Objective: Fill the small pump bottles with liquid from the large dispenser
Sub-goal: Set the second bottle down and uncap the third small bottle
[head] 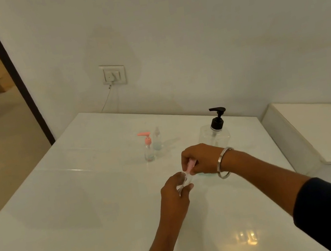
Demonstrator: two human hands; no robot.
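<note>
Just below the middle of the frame, a small clear pump bottle (185, 180) is held tilted between both hands: the left hand (174, 191) is closed round its body while the right hand (202, 159) pinches its pink pump top (190, 165), probably to unscrew it for filling, though the blur hides the joint. Farther back on the white desk (75, 206), two other small bottles (151, 146) stand upright and close together at centre, with the large dispenser (214, 133) and its black pump to their right, within reach.
</note>
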